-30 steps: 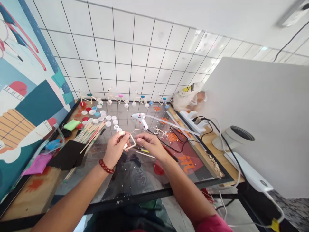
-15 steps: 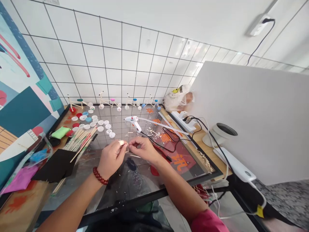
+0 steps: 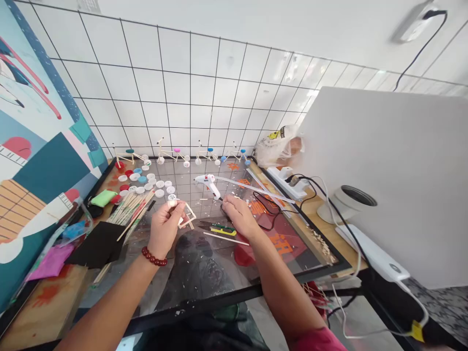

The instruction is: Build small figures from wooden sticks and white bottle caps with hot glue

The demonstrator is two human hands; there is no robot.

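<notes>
My left hand [image 3: 166,225] is closed on a small frame of wooden sticks [image 3: 190,213], holding it above the dark glass tabletop. White wrapping covers part of one finger. Close by, my right hand [image 3: 238,214] is beside the handle end of a white glue gun [image 3: 210,183], over its black cord. Its fingers are curled down and the fingertips are hidden, so what they hold, if anything, cannot be seen. Below that hand lie yellow-handled thread snips [image 3: 223,231] and a single wooden stick [image 3: 225,238].
Bottle caps [image 3: 159,193] and a bundle of sticks [image 3: 133,207] lie at left, near black sheet [image 3: 97,243]. Several little stick models with cap wheels [image 3: 208,155] line the back edge. A power strip [image 3: 287,180] and white roll [image 3: 343,202] stand at right.
My right hand has moved off the stick frame, rightward to the glue gun's handle end. My left hand keeps the frame, now more visible. The snips have come into sight; the view has shifted slightly.
</notes>
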